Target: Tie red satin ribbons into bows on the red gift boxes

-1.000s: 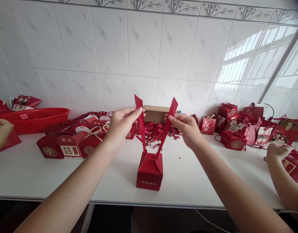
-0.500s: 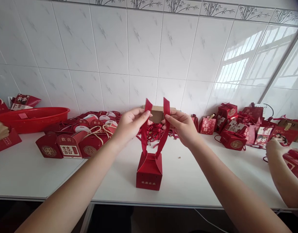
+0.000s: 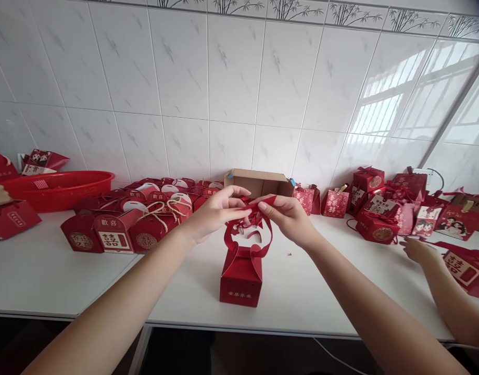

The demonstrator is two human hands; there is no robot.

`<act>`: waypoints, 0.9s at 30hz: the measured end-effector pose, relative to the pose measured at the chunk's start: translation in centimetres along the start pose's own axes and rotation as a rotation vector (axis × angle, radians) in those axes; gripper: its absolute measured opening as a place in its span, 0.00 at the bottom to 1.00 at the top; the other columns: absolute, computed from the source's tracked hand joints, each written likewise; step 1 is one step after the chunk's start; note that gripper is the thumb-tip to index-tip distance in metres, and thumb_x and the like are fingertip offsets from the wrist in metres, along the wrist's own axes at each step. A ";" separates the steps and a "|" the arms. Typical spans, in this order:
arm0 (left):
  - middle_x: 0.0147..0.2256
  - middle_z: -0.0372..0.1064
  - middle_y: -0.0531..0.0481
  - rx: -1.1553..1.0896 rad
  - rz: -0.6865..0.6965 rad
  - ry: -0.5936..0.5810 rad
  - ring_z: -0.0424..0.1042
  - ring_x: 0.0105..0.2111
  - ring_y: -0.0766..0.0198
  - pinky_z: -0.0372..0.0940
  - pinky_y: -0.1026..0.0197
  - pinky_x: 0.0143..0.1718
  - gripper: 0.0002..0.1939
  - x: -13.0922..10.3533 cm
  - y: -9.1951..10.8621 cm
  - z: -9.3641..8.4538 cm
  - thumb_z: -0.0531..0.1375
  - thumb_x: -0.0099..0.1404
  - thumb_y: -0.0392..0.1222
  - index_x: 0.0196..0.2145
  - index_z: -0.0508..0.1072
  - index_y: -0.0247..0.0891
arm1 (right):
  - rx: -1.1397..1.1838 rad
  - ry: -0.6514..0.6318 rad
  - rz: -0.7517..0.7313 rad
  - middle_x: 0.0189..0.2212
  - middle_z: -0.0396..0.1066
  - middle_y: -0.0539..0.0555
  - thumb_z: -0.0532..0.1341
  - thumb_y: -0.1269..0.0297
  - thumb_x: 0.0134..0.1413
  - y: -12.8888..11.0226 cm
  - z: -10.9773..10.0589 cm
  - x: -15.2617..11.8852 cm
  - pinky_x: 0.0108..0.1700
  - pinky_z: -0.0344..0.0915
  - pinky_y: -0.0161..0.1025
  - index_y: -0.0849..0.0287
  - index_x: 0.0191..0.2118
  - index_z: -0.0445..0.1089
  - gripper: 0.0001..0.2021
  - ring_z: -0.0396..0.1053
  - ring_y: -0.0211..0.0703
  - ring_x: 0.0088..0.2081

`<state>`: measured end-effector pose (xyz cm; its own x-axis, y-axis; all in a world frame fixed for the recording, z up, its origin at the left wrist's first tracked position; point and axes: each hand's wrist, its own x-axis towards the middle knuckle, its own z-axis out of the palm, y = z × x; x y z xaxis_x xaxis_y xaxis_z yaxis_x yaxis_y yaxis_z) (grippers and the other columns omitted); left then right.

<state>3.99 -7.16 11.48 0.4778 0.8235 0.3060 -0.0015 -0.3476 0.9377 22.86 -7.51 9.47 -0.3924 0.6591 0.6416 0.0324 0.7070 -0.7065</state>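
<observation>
A small red paper box [image 3: 241, 281] is stood upright on the smooth white table [image 3: 177, 297], its square sides crisply folded and its top drawn in by curved flaps. Through the top a flat, soft red ribbon [image 3: 269, 240] is threaded, and its two lengths are arched up into an open, rounded loop.

With the box taken as the clock's centre, the left hand [image 3: 212, 214] is held at eleven o'clock, its thumb and forefinger closed on the ribbon and its other fingers loosely bent. The right hand [image 3: 289, 216] is held between one and two, nearly closed, with the ribbon pinched at the thumb tip; a slanted end is left sticking up between the hands.

At twelve, beyond the hands, an open box of plain brown cardboard [image 3: 259, 175] is set against glossy, grey-veined tiles [image 3: 231, 78]. Around ten, arch-topped red cartons [image 3: 113, 237] are clustered, some tied with coarse, pale twine [image 3: 161, 209], and a shiny plastic basin [image 3: 71, 192] is placed behind. At two, faceted and bag-shaped gift boxes [image 3: 380, 229] are heaped. At three, another person's hand [image 3: 423, 252] is held half open near a ribboned box [image 3: 464, 271]
</observation>
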 end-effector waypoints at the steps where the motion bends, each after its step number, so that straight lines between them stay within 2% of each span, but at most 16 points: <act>1: 0.27 0.70 0.54 -0.053 -0.024 0.000 0.72 0.29 0.65 0.64 0.61 0.33 0.13 -0.1 -0.1 -0.2 0.62 0.57 0.38 0.41 0.67 0.41 | -0.101 -0.011 -0.071 0.32 0.74 0.53 0.56 0.57 0.60 0.2 -0.2 -0.1 0.38 0.68 0.42 0.53 0.41 0.75 0.12 0.70 0.43 0.35; 3: 0.25 0.67 0.55 -0.170 -0.087 0.039 0.68 0.26 0.69 0.62 0.65 0.29 0.08 -0.1 -0.3 -0.5 0.61 0.57 0.35 0.36 0.69 0.39 | -0.333 -0.037 -0.244 0.37 0.75 0.53 0.55 0.62 0.61 0.8 -0.7 -0.3 0.42 0.67 0.43 0.53 0.42 0.75 0.11 0.69 0.44 0.40; 6: 0.23 0.64 0.55 -0.327 -0.182 0.076 0.64 0.23 0.72 0.60 0.67 0.26 0.04 -0.1 -0.8 -0.8 0.61 0.56 0.33 0.32 0.71 0.37 | -0.609 -0.071 -0.439 0.40 0.75 0.53 0.52 0.69 0.62 1.6 -1.2 -0.6 0.44 0.66 0.44 0.53 0.45 0.73 0.14 0.67 0.45 0.42; 9: 0.25 0.65 0.53 -0.406 -0.218 0.052 0.66 0.25 0.70 0.62 0.66 0.28 0.02 0.0 -1.1 -0.9 0.60 0.57 0.34 0.30 0.72 0.36 | -0.773 -0.050 -0.514 0.40 0.75 0.54 0.52 0.73 0.61 2.1 -1.4 -0.7 0.43 0.67 0.44 0.54 0.46 0.73 0.15 0.66 0.45 0.42; 11: 0.27 0.67 0.51 -0.409 -0.212 0.008 0.69 0.28 0.67 0.64 0.63 0.33 0.03 0.0 -1.3 -0.8 0.59 0.59 0.36 0.31 0.72 0.35 | -0.837 -0.027 -0.534 0.40 0.75 0.54 0.52 0.74 0.61 2.3 -1.3 -0.7 0.42 0.67 0.45 0.55 0.45 0.73 0.15 0.66 0.45 0.41; 13: 0.28 0.68 0.50 -0.340 -0.152 -0.008 0.70 0.32 0.63 0.64 0.60 0.37 0.06 0.0 -1.4 -0.5 0.56 0.61 0.40 0.34 0.71 0.36 | -0.838 0.004 -0.534 0.40 0.75 0.54 0.52 0.74 0.60 2.4 -1.0 -0.6 0.43 0.67 0.45 0.56 0.45 0.73 0.15 0.67 0.45 0.41; 14: 0.29 0.68 0.50 -0.250 -0.095 0.021 0.70 0.33 0.62 0.64 0.59 0.38 0.08 -0.1 -1.5 -0.3 0.55 0.62 0.42 0.35 0.71 0.37 | -0.811 0.030 -0.528 0.41 0.74 0.54 0.52 0.74 0.60 2.4 -0.7 -0.6 0.43 0.67 0.44 0.56 0.46 0.73 0.15 0.67 0.45 0.41; 16: 0.28 0.67 0.52 0.054 0.063 0.162 0.68 0.31 0.64 0.62 0.61 0.36 0.09 -0.2 -1.8 0.1 0.54 0.64 0.45 0.37 0.69 0.39 | -0.719 0.122 -0.491 0.43 0.74 0.55 0.53 0.73 0.60 2.3 -0.1 -0.7 0.43 0.67 0.43 0.56 0.46 0.72 0.14 0.68 0.44 0.43; 17: 0.28 0.66 0.53 0.240 0.140 0.241 0.66 0.30 0.65 0.61 0.63 0.33 0.09 -0.4 -2.0 0.2 0.54 0.64 0.46 0.37 0.68 0.40 | -0.672 0.192 -0.451 0.42 0.74 0.55 0.53 0.71 0.60 2.2 0.1 -1.0 0.42 0.67 0.41 0.56 0.46 0.72 0.13 0.69 0.44 0.42; 19: 0.25 0.64 0.55 0.587 0.242 0.363 0.63 0.26 0.66 0.57 0.65 0.29 0.08 -1.0 -2.7 -0.2 0.54 0.64 0.46 0.36 0.67 0.41 | -0.617 0.359 -0.306 0.35 0.75 0.55 0.54 0.66 0.60 2.3 0.0 -2.3 0.35 0.67 0.38 0.58 0.39 0.73 0.10 0.71 0.43 0.37; 21: 0.22 0.60 0.58 0.830 0.250 0.422 0.61 0.23 0.67 0.55 0.65 0.27 0.06 -2.3 -4.1 -1.7 0.55 0.61 0.45 0.34 0.65 0.41 | -0.628 0.480 -0.075 0.24 0.72 0.53 0.55 0.61 0.59 2.8 -1.0 -4.8 0.28 0.63 0.35 0.59 0.29 0.71 0.12 0.70 0.41 0.28; 22: 0.20 0.56 0.59 0.926 0.219 0.446 0.59 0.21 0.68 0.55 0.66 0.27 0.05 -3.2 -5.0 -2.9 0.56 0.59 0.43 0.33 0.64 0.41 | -0.649 0.499 0.060 0.20 0.69 0.52 0.55 0.59 0.58 3.3 -1.9 -6.6 0.26 0.61 0.34 0.59 0.24 0.68 0.14 0.68 0.40 0.25; 25: 0.18 0.52 0.61 1.084 -0.002 0.387 0.56 0.18 0.68 0.54 0.65 0.25 0.05 -6.2 -8.5 -7.1 0.55 0.54 0.40 0.31 0.62 0.41 | -0.744 0.392 0.531 0.15 0.64 0.50 0.55 0.56 0.54 5.5 -5.1 -12.4 0.23 0.58 0.35 0.58 0.21 0.65 0.16 0.67 0.42 0.22; 27: 0.16 0.53 0.61 1.075 -0.153 0.274 0.58 0.17 0.66 0.53 0.64 0.24 0.06 -7.8 -11.0 -9.3 0.55 0.52 0.43 0.29 0.61 0.41 | -0.685 0.233 0.831 0.18 0.67 0.52 0.53 0.55 0.54 7.0 -6.6 -15.4 0.25 0.61 0.37 0.58 0.23 0.68 0.16 0.68 0.43 0.23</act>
<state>-7.88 -5.65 0.32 0.1982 0.9158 0.3493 0.8637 -0.3317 0.3795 35.25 -11.04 -3.40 0.1683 0.9765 0.1345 0.7374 -0.0342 -0.6746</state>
